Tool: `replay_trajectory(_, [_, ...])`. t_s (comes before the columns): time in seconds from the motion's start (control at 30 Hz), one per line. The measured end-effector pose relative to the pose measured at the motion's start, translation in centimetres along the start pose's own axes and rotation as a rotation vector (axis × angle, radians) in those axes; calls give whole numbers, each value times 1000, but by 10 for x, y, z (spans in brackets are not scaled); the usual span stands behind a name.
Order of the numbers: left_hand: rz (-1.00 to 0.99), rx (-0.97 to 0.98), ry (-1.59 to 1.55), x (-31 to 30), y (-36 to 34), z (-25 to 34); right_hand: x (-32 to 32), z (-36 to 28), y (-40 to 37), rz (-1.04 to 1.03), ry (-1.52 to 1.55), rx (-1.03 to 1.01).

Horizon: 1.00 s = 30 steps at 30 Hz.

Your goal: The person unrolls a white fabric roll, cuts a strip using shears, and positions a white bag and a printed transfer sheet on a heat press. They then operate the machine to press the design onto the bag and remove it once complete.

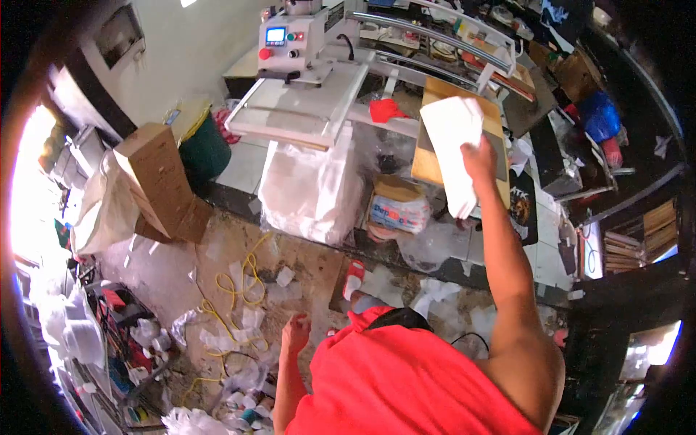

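Cluttered workshop, bright light from the left.

The person in a red shirt stands at a low bench. The right hand is stretched out forward at arm's length, fingers clamped on the lower edge of a white sheet. The sheet is folded or doubled and limp, and I cannot tell whether it is fabric or paper. It hangs in the air over a wooden board on the bench, and its far end overlaps the board's top edge. I cannot tell whether it touches the board.

The left hand hangs down at the person's side, above the littered floor. It is small and blurred, so I cannot tell whether the fingers are spread or curled. Nothing shows in it.

Left of the board is a heat press with a small lit screen and a red knob. Its pale flat plate juts toward the room. A red cloth lies between the plate and the board.

Under the bench are a bulging white bag and, just beside it, a printed packet. A cardboard box leans near a green bin.

On the floor a yellow cable loops among paper scraps. A red and white sandal is near the bench foot.
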<state>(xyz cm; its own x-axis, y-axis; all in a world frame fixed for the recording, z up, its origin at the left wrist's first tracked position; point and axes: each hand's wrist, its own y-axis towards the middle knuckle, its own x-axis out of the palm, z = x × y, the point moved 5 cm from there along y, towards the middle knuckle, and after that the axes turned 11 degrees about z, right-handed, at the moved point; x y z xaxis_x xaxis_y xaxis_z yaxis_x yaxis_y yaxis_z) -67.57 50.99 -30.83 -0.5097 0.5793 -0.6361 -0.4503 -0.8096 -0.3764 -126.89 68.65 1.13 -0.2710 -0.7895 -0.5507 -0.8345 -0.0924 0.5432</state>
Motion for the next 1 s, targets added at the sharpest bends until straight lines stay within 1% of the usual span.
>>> replay_trajectory(0.03, [12,86,-49,7,-10,4,-26,-22,5,5,-102,-91])
replay_trajectory(0.07, [21,86,-63,7,-23,10,-63,-68,-3,-16,-90,-190])
replay_trajectory(0.13, [55,127,-99,-3,-56,22,-109,-110,-16,-122,27,-375])
replay_trajectory(0.17, [69,115,-105,-1,-67,14,-129,-122,-28,-165,25,-394])
replay_trajectory(0.2, [40,70,-137,3,-76,3,-145,-137,-43,-213,33,-421])
replay_trajectory(0.23, [32,17,-178,4,-86,-8,-160,-148,-60,-265,20,-496])
replay_trajectory(0.27, [105,-27,-206,-2,-97,-15,-171,-156,-76,-326,28,-593])
replay_trajectory(0.3, [69,1,-235,-3,-106,-11,-173,-156,-90,-415,61,-634])
replay_trajectory(0.33, [59,13,-272,-8,-117,-8,-174,-164,-106,-513,114,-627])
replay_trajectory(0.37, [101,36,-304,-14,-128,1,-171,-160,-123,-590,126,-621])
replay_trajectory(0.4, [154,48,-334,-22,-134,17,-198,-221,-170,-589,115,-863])
replay_trajectory(0.43, [212,110,-360,-40,-148,44,-174,-182,-167,-756,53,-890])
replay_trajectory(0.47, [253,165,-458,-36,-148,53,-147,-156,-174,-788,-53,-963])
replay_trajectory(0.5, [383,373,-316,-53,-161,79,-97,-102,-178,-686,-7,-870])
replay_trajectory(0.53, [430,430,-265,-51,-163,91,-72,-98,-196,-828,15,-909])
replay_trajectory(0.57, [442,409,-304,-53,-166,108,-42,-91,-214,-1068,103,-811])
replay_trajectory(0.6, [438,409,-343,-56,-174,124,-35,-103,-238,-1143,175,-827])
replay_trajectory(0.63, [489,412,-326,-53,-179,128,-35,-111,-265,-1203,241,-819])
replay_trajectory(0.67, [526,427,-303,-46,-182,135,-23,-107,-284,-1314,263,-809])
replay_trajectory(0.7, [556,432,-284,-51,-197,144,-21,-109,-302,-1419,275,-793])
replay_trajectory(0.73, [589,478,-248,-47,-206,144,-26,-116,-321,-1460,342,-887])
replay_trajectory(0.8, [759,500,-112,-51,-234,148,-31,-125,-361,-1576,271,-999])
replay_trajectory(0.83, [765,485,-103,-49,-242,147,-36,-132,-373,-1589,283,-1004])
replay_trajectory(0.9, [485,293,-160,-41,-244,137,-59,-163,-403,-1705,462,-1134])
replay_trajectory(0.93, [494,293,-154,-47,-249,131,-70,-178,-412,-1701,472,-1141])
replay_trajectory(1.0, [501,274,-113,-68,-262,108,-92,-212,-422,-1540,634,-1156])
